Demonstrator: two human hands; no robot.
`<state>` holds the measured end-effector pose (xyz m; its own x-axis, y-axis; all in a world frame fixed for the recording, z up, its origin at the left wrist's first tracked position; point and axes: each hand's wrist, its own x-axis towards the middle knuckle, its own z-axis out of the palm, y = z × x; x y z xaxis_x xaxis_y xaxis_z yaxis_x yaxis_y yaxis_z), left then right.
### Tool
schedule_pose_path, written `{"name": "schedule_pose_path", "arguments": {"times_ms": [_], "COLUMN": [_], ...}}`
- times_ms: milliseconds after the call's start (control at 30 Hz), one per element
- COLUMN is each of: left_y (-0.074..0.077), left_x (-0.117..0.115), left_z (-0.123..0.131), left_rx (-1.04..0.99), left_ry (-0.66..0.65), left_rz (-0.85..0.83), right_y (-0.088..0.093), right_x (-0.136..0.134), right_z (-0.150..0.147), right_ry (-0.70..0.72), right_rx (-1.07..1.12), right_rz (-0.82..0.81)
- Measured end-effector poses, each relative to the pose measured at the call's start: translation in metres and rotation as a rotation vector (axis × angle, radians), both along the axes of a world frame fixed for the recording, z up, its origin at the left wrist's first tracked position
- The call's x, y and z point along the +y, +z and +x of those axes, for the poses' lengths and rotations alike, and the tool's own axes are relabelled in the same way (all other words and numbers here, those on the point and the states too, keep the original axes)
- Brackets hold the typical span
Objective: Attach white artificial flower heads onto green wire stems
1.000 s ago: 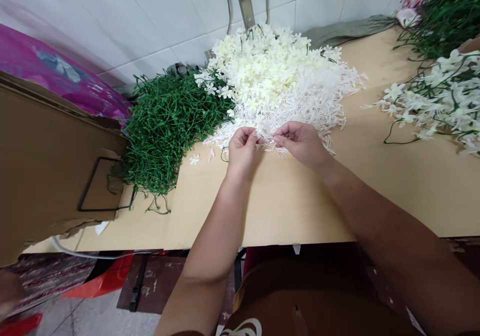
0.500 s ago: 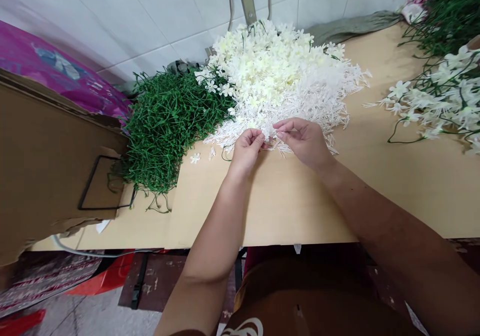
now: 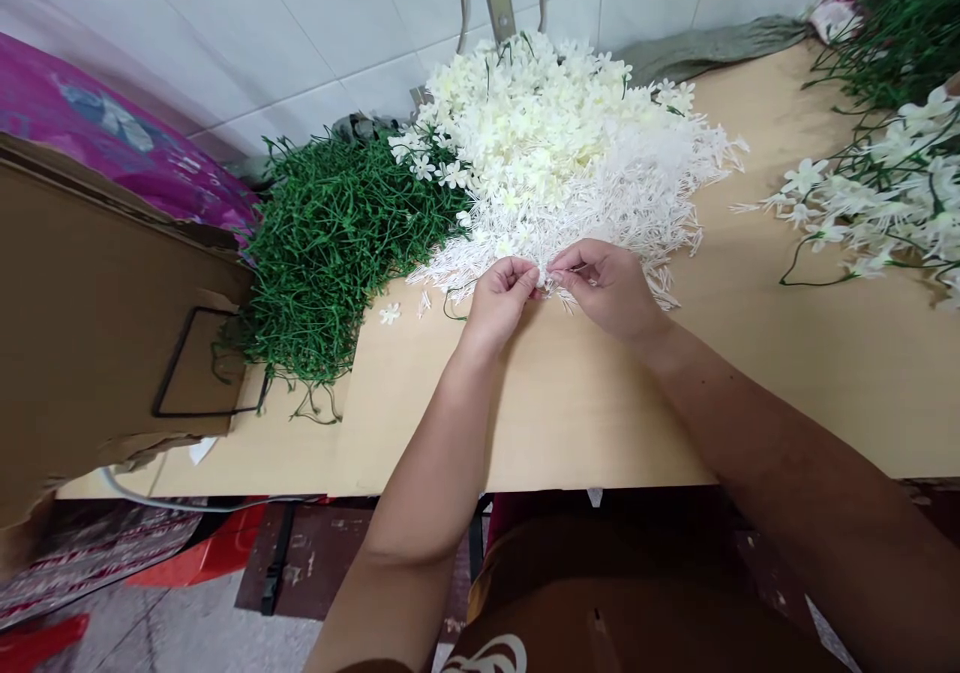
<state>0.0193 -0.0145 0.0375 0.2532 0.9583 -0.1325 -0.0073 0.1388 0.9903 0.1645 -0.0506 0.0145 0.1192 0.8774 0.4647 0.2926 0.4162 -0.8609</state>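
My left hand is closed, thumb pressed to the forefinger, at the front edge of the white heap. A thin green artificial flower stem curves out from behind it and seems to be pinched in it. My right hand is closed too, its thumb and forefinger pinching a small white plastic flower piece. Both sets of fingertips nearly meet, and what lies between them is mostly hidden. Just beyond the hands spread loose white flower pieces, with cream artificial flower heads piled behind.
A mound of green stems lies left of the flowers, beside a cardboard box. On the right are stemmed white flowers and more green stems. One loose flower rests on the table. A tiled wall stands behind.
My hands have come closer together; the right fingertips moved slightly down and now meet or almost meet the left ones. The piles look the same.
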Motion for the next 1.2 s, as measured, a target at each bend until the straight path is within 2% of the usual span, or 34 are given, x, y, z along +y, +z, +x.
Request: {"name": "schedule_pose_path", "arguments": {"times_ms": [167, 333, 633, 833, 933, 1067, 1200], "left_y": [0.003, 0.002, 0.003, 0.005, 0.006, 0.007, 0.004], "left_x": [-0.001, -0.001, -0.002, -0.003, -0.005, -0.006, -0.005], "left_z": [0.001, 0.002, 0.002, -0.003, -0.002, -0.001, -0.002], "left_rx": [0.003, -0.007, -0.013, -0.136, -0.209, -0.279, -0.291], "left_ry": [0.061, 0.036, 0.021, 0.035, -0.002, -0.068, -0.072], "left_rz": [-0.004, -0.005, -0.031, -0.181, -0.28, -0.384, -0.404], "right_y": [0.003, 0.001, -0.001, -0.004, -0.001, 0.003, 0.002], "right_x": [-0.002, -0.003, 0.001, 0.005, 0.003, -0.001, -0.002], "right_z": [-0.001, -0.004, 0.0, 0.008, 0.008, 0.003, -0.001], "right_ry": [-0.019, -0.004, -0.099, -0.24, -0.3, -0.224, -0.163], "right_rx": [0.019, 0.014, -0.039, 0.024, -0.058, -0.125, -0.063], "right_rz": [0.004, 0.064, -0.053, 0.098, 0.182, 0.17, 0.094]}}
